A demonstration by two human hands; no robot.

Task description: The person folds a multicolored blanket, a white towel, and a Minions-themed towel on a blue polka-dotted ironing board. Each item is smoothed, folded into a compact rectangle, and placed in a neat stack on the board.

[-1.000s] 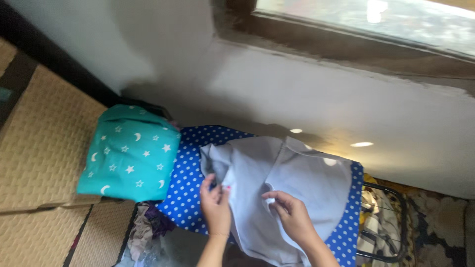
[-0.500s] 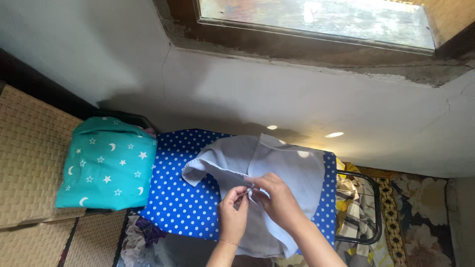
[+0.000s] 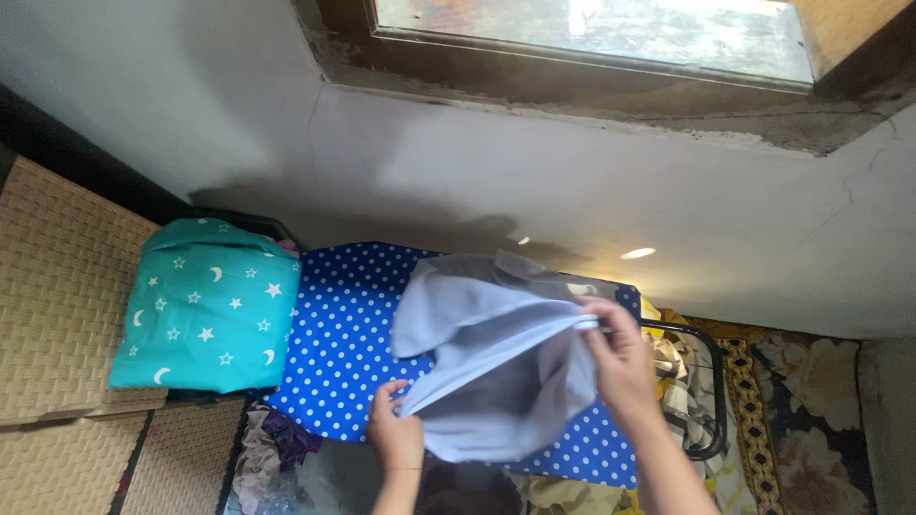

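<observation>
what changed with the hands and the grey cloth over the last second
The two hands, pinching the grey garment close together half a second ago, have drawn apart: the right hand pulled its edge up and right, the left hand moved down and left, spreading the opening wide. Both keep their grip. The polka-dot board and teal star pillow stayed put.

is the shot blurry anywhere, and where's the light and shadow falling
Head view: mostly sharp; the polka dots on the blue cover read crisply, and the right hand is only slightly soft. Daylight comes from the window, overexposed and washed out. A bright oval spot glows on the wall, with a broad soft shadow beneath the sill. The inside of the grey cloth is dim. The left hand is evenly lit.
</observation>
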